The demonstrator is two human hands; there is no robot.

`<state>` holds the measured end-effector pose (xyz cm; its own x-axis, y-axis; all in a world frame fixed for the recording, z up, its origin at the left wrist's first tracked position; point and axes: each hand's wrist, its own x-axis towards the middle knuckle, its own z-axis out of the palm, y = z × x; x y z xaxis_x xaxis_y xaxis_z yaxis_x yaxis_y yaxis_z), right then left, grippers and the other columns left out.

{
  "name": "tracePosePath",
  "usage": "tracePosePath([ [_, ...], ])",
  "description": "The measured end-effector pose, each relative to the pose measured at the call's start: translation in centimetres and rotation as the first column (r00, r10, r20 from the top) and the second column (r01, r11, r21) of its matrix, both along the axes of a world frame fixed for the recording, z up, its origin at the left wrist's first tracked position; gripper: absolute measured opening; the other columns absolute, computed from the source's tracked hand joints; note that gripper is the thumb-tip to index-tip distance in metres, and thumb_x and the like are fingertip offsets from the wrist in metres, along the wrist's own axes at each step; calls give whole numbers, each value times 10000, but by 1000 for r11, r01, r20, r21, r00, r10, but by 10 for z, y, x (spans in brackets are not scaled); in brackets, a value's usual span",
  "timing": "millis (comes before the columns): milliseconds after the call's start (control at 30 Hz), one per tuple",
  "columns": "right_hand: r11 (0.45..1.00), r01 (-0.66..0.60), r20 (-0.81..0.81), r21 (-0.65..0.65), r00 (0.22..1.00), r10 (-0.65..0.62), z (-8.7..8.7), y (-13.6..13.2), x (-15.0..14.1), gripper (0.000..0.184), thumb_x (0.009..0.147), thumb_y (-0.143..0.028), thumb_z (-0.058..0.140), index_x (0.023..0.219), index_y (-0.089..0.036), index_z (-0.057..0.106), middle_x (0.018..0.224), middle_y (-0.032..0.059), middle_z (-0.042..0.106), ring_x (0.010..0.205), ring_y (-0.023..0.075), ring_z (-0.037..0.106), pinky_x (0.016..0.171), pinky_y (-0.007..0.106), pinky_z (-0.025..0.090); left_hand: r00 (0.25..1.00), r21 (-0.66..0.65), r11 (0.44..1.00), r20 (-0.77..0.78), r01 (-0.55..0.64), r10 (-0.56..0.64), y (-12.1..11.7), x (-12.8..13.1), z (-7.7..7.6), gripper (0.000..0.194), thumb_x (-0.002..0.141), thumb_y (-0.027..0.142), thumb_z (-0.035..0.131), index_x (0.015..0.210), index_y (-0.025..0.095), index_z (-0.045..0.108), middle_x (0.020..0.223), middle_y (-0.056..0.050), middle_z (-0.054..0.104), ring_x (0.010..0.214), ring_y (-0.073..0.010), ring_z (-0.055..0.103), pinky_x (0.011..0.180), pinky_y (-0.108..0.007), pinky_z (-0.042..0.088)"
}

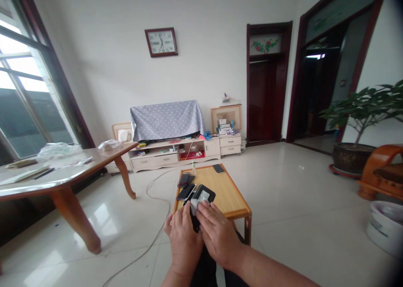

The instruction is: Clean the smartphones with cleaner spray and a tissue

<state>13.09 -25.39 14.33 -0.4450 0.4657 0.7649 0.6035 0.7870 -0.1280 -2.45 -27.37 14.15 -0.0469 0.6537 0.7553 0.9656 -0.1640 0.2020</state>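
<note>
My left hand point(184, 236) is closed around a dark flat object point(194, 223), mostly hidden between the hands, so its kind does not show. Against it my right hand point(217, 232) presses a crumpled whitish tissue point(194, 205), its fingers together over it. Just beyond the fingertips, a black case point(201, 190) with a pale label lies on the small wooden table point(231, 194). Left of the case is a dark phone point(186, 192), and behind that a dark item point(185, 179) is blurred out. Another phone point(218, 168) rests by the table's far edge.
A larger table point(75, 169) with plastic bags on it stands at the left. A cable point(147, 247) runs over the floor beside the small table. Ahead is a low white cabinet point(160, 161); to the right are a potted plant point(355, 152) and a white bucket point(385, 228).
</note>
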Motion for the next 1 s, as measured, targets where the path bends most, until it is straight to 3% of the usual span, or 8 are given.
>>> tracePosePath([
  [67,1000,-8,10,2,1000,8,-3,-2,0,544,985,-162,469,1527,-188,429,1529,120,483,1454,302,396,1174,579,383,1000,-3,1000,-9,5,-5,-1,-1,-2,560,836,262,608,1376,172,490,1240,-132,648,1156,-279,604,1109,-496,286],
  [200,993,121,-115,-3,986,-120,1,4,0,543,982,-148,455,1524,-183,435,1539,132,467,1470,318,363,1169,613,371,999,17,999,-13,41,-41,-1,0,-2,588,850,384,632,1378,167,491,1242,-152,651,1145,-298,610,1094,-501,301],
  [367,1000,4,-40,3,999,-4,13,11,-5,567,967,-134,473,1529,-193,431,1538,116,472,1466,297,374,1182,565,386,999,28,999,-11,38,-37,-1,5,-1,501,876,238,547,1372,187,501,1234,-136,659,1155,-270,612,1111,-486,286],
  [533,997,73,-250,-33,965,-79,22,31,0,521,977,-119,451,1483,-230,506,1481,112,542,1409,271,467,1145,514,455,995,24,996,-60,83,-82,-3,6,-2,650,827,417,657,1399,164,478,1248,-155,644,1171,-303,596,1122,-510,278],
  [633,996,60,-283,-72,956,-78,15,36,7,503,978,-105,428,1452,-229,541,1458,108,561,1348,235,536,1122,444,493,998,27,998,-47,52,-51,-3,4,-2,637,823,380,652,1393,155,478,1226,-151,645,1144,-296,602,1109,-506,294],
  [800,997,46,-337,-70,939,-67,-7,27,17,455,966,-105,432,1353,-247,623,1346,102,635,1261,232,604,1072,440,532,1000,21,1000,-18,6,-5,-1,-3,0,606,806,327,652,1370,174,493,1207,-137,648,1129,-298,602,1098,-506,302],
  [900,990,-13,-438,-143,897,-52,-5,27,24,314,970,-170,471,1143,-261,716,1125,78,711,1060,214,687,943,389,589,1000,45,999,-1,-1,1,0,-3,2,595,813,320,646,1367,175,488,1197,-139,650,1116,-297,605,1091,-504,305],
  [1000,953,-104,-631,-284,768,-105,9,27,28,180,946,-288,561,972,-232,730,977,71,728,919,218,700,836,365,592,1000,52,999,8,8,-9,1,0,4,601,820,323,638,1382,179,482,1198,-139,650,1119,-296,604,1093,-502,303],
])
